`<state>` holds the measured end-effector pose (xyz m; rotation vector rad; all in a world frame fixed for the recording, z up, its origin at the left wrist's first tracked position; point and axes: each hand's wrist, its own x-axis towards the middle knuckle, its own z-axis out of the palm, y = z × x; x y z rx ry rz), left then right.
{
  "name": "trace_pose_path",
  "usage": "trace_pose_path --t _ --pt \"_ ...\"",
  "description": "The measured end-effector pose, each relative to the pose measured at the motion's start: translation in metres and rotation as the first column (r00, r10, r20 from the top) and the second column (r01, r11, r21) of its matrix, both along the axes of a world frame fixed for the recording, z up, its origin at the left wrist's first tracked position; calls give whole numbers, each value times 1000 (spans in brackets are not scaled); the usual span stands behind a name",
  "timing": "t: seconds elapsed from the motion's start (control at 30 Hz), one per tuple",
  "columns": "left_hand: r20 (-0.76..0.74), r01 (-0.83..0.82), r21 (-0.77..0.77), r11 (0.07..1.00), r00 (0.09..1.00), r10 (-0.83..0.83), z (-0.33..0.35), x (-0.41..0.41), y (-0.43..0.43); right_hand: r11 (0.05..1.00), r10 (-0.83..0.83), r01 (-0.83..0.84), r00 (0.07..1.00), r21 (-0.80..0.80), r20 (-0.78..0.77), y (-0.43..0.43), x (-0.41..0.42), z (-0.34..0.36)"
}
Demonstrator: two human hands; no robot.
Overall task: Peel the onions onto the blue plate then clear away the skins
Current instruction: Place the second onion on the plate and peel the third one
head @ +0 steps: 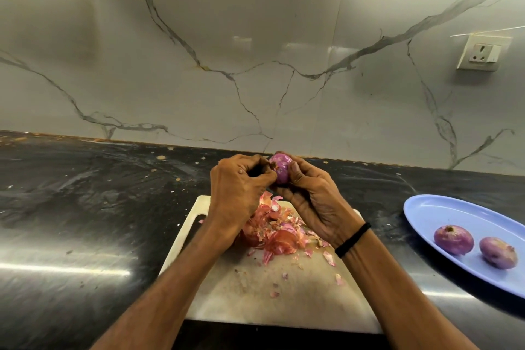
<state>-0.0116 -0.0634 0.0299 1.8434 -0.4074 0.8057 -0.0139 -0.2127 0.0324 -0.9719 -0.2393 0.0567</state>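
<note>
My right hand [312,196] grips a purple onion [281,169] above the far end of the white cutting board [272,293]. My left hand [241,190] is curled at the onion's left side and pinches a bit of its skin. A heap of pink and orange onion skins [277,233] lies on the board under my hands, with small flakes scattered nearer to me. An unpeeled onion [250,234] seems to sit among the skins, partly hidden by my left wrist. Two peeled onions [453,239] [498,252] lie on the blue plate [443,207] at the right.
The board lies on a dark glossy counter [85,207] with specks of debris. A marble-look wall [255,65] rises behind, with a socket [483,54] at the upper right. The blue plate runs off the right edge of the view.
</note>
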Motion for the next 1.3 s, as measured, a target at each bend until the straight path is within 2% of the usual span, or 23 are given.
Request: trace_pose_path --t 0.1,0.27,0.4,0.57,0.83,0.97,1.13,1.2,1.3 --pt "-33 29 -79 996 999 -32 3 -2 0 999 18 -18 1000 44 -1 2 -1 2" --pt "-178 116 -381 917 964 -196 11 -13 -6 997 -4 3 1000 79 16 3 -1 5" --pt "-269 155 -573 805 892 -363 15 -15 -9 996 -83 80 994 42 76 -1 7 0" --pt "-311 139 -671 728 839 -447 15 -15 -10 987 -131 145 975 -67 181 -3 13 -6" --pt "-379 31 -738 675 808 -452 17 -15 -11 897 -208 314 922 -312 328 -3 17 -14" --pt "-402 -21 -639 769 861 -311 12 -13 -13 835 -212 376 894 -402 395 -2 19 -17" --pt "-380 -55 -448 892 915 -135 4 -13 -17 854 -211 354 905 -381 369 2 16 -16" --pt "-342 -35 -402 915 933 -115 4 -12 -17 867 -213 347 907 -358 363 2 14 -13" --pt "-326 -36 -425 905 938 -116 6 -8 -12 862 -222 366 895 -351 387 2 11 -9"
